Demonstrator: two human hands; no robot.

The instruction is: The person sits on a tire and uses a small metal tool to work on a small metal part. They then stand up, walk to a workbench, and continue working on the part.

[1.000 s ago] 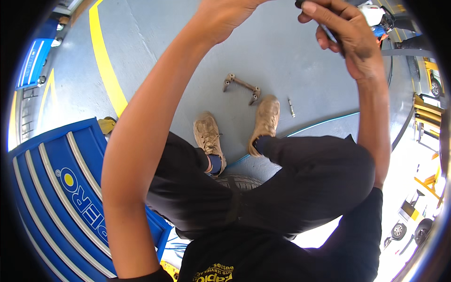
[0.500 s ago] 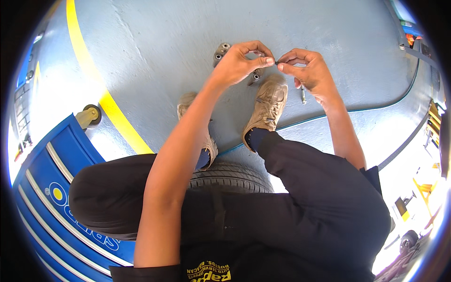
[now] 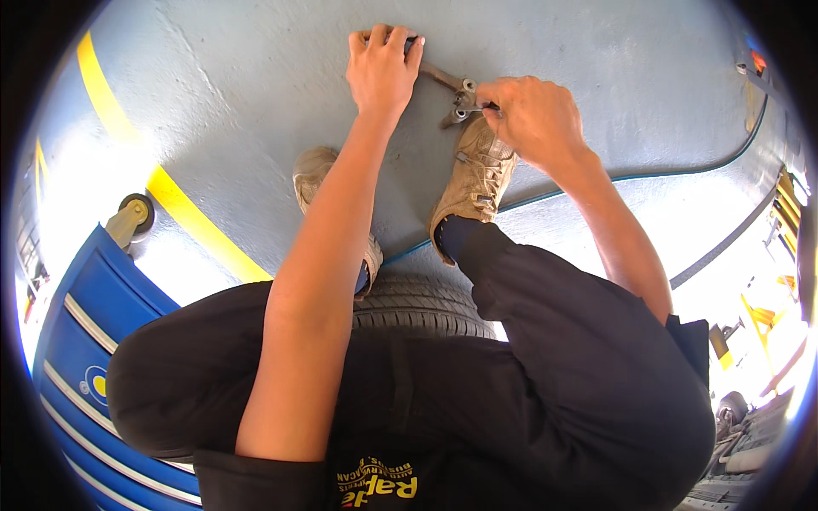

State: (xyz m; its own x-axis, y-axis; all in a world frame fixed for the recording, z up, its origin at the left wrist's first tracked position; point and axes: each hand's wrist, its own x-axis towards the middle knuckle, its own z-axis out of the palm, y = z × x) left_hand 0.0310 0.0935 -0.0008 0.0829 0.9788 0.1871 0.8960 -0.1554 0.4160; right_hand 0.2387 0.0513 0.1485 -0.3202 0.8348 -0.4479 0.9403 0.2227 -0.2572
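A worn, brownish metal bracket (image 3: 440, 77) with round bored ends, like a brake caliper bracket, lies on the floor beyond my shoes. My left hand (image 3: 383, 72) is closed over its far left end, fingers curled down around it. What lies under those fingers is mostly hidden. At the bracket's near right end, my right hand (image 3: 535, 119) is closed with a slim shiny metal rod (image 3: 470, 108) sticking out from its fingertips toward a bored end. The rod's other end is hidden in the fist.
Under me is a tyre (image 3: 417, 305). My tan shoes (image 3: 479, 175) stand close to the bracket. A thin blue-green hose (image 3: 648, 176) crosses the grey floor at right. A blue drawer cabinet on a caster (image 3: 136, 215) stands at left, near a yellow floor line (image 3: 192, 213).
My hands were together, pinching a small dark piece above the bracket. They have parted: the left has moved far left onto the bracket, the right down to its near end with the rod.
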